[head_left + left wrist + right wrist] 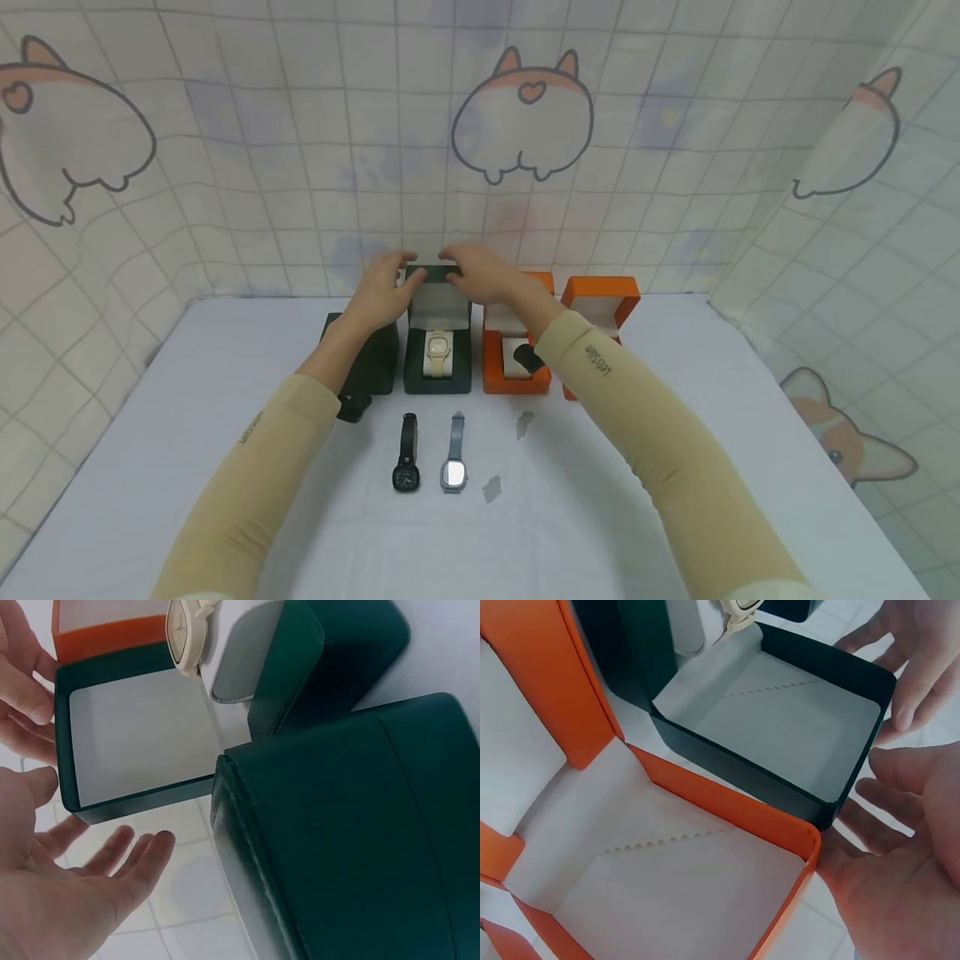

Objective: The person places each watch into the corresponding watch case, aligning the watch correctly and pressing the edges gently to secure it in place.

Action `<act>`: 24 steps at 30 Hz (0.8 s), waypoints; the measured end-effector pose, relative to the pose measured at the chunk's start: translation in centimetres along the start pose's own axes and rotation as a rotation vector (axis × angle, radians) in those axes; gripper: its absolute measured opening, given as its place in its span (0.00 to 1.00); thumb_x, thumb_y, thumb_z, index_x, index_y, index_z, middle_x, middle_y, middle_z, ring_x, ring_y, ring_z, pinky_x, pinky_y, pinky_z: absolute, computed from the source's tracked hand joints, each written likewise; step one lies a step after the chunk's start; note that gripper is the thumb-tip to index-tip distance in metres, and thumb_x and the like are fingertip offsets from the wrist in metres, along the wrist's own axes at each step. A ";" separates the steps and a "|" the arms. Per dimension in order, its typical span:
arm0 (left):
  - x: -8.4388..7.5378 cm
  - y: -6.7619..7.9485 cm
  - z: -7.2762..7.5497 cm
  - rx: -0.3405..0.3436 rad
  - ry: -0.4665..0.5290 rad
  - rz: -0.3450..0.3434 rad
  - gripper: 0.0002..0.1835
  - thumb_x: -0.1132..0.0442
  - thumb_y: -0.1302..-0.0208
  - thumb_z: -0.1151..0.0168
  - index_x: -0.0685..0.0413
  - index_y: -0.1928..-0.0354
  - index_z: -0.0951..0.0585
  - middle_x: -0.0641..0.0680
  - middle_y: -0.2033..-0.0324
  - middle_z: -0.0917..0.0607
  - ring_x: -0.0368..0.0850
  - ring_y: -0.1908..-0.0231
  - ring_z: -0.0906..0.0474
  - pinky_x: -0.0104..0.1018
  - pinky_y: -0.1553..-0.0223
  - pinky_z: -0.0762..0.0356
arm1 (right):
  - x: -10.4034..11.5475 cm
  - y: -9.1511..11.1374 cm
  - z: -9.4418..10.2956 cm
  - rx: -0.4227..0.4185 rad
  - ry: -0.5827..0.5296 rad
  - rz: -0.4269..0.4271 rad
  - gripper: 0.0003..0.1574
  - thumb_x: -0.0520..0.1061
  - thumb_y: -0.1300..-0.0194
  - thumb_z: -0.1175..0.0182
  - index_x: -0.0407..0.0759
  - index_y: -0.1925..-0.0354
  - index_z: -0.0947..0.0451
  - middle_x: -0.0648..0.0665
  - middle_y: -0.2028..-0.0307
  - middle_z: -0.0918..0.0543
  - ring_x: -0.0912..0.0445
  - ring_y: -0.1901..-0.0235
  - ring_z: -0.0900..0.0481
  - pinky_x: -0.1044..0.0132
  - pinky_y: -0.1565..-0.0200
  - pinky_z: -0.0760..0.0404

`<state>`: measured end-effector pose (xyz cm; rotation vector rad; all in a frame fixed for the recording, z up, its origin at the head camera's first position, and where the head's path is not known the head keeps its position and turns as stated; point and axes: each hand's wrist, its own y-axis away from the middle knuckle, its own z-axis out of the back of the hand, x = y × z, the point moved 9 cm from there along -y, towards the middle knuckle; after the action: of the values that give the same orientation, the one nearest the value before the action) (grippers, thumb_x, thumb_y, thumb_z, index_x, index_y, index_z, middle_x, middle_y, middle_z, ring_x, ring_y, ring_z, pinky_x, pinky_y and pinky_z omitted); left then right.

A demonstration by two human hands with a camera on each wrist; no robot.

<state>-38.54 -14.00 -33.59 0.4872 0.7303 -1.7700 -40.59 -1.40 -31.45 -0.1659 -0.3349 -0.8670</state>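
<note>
An open green watch box (438,387) stands at the back of the table, its lid raised. A cream watch (438,348) is wrapped around the white cushion inside it. My left hand (384,292) is at the lid's left upper corner, fingers spread and thumb near the rim. At the right upper corner is my right hand (483,273), its fingers loosely bent. In the right wrist view, the fingertips of the right hand (911,847) are right at the edge of the green lid (859,679). The left hand (82,889) has its fingers beyond the lid's edge in the left wrist view.
Left of it stands a closed green box (378,362). To the right are an open orange box (517,386) with a white cushion and another open orange box (600,286), partly behind my right arm. A black watch (407,467) and a blue-grey watch (453,462) lie in front.
</note>
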 end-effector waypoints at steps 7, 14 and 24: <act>0.5 -0.4 -0.6 0.062 -0.005 0.012 0.27 0.51 0.18 0.50 0.64 0.29 0.31 0.69 0.35 0.28 0.66 0.38 0.28 0.58 0.38 0.28 | 0.4 0.0 -0.2 0.017 0.002 -0.023 0.26 0.40 0.20 0.49 0.31 0.29 0.33 0.35 0.33 0.26 0.45 0.34 0.29 0.55 0.31 0.32; 1.0 -0.5 -0.7 0.106 0.051 0.043 0.27 0.50 0.19 0.48 0.61 0.30 0.30 0.68 0.35 0.27 0.65 0.36 0.28 0.59 0.39 0.27 | 0.9 0.2 0.0 0.002 -0.045 -0.051 0.22 0.38 0.21 0.48 0.32 0.34 0.28 0.36 0.43 0.19 0.47 0.46 0.22 0.55 0.40 0.24; 0.7 0.0 -0.7 0.125 0.067 0.075 0.24 0.51 0.20 0.46 0.61 0.33 0.29 0.67 0.36 0.25 0.64 0.36 0.28 0.59 0.39 0.26 | 1.0 0.6 -0.3 0.037 -0.120 -0.119 0.22 0.38 0.21 0.47 0.33 0.34 0.31 0.36 0.42 0.21 0.48 0.47 0.23 0.55 0.43 0.23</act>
<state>-38.78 -13.99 -34.52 0.6529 0.6418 -1.7431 -39.49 -1.79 -31.37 -0.1649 -0.4765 -0.9694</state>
